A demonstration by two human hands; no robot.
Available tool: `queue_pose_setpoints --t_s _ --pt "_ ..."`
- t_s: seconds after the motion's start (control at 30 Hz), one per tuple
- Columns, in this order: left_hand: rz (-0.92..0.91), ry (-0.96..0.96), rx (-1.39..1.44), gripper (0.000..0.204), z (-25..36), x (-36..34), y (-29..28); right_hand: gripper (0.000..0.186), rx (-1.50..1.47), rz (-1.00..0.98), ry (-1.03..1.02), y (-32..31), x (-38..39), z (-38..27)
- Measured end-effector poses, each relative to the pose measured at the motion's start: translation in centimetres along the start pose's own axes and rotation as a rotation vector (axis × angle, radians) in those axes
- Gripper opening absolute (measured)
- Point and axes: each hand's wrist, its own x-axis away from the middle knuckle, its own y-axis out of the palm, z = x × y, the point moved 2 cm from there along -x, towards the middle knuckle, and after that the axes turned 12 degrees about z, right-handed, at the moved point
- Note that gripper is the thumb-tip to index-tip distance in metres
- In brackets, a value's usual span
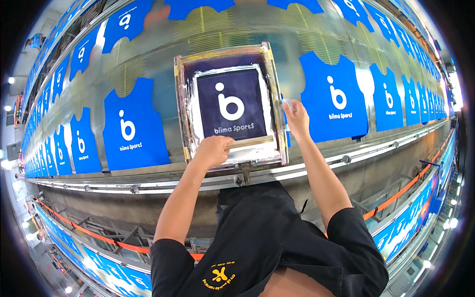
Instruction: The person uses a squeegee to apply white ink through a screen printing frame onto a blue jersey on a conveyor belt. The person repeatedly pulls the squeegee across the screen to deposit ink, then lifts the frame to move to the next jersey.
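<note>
A screen-printing frame with worn, paint-stained edges lies before me on the long printing table. White ink borders its dark mesh, where a white logo and lettering show. My left hand is closed round the left end of a squeegee, whose wooden handle lies across the near end of the screen. White ink is pooled beside the squeegee. At the frame's right side, my right hand is closed, fingers pinched by a small pale, clear-looking piece that I cannot make out. Part of a blue fabric piece peeks out under the frame's right edge.
Printed blue shirt panels lie in rows, one left and one right of the frame. A metal rail runs along the table's near edge. Behind me stands another table with blue panels and an orange strip.
</note>
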Motion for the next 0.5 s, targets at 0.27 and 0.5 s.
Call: queue_pose_setpoints --t_s 0.27,0.5 --pt "0.21 0.14 -0.062 0.037 -1.4 -12.8 -9.3 0.04 -0.151 -0.046 0.226 3.1 -1.9 0.8" --pt "0.212 0.133 -0.07 0.038 -4.0 -19.8 -10.7 0.041 -0.202 -0.041 0.317 0.6 -1.3 -1.8"
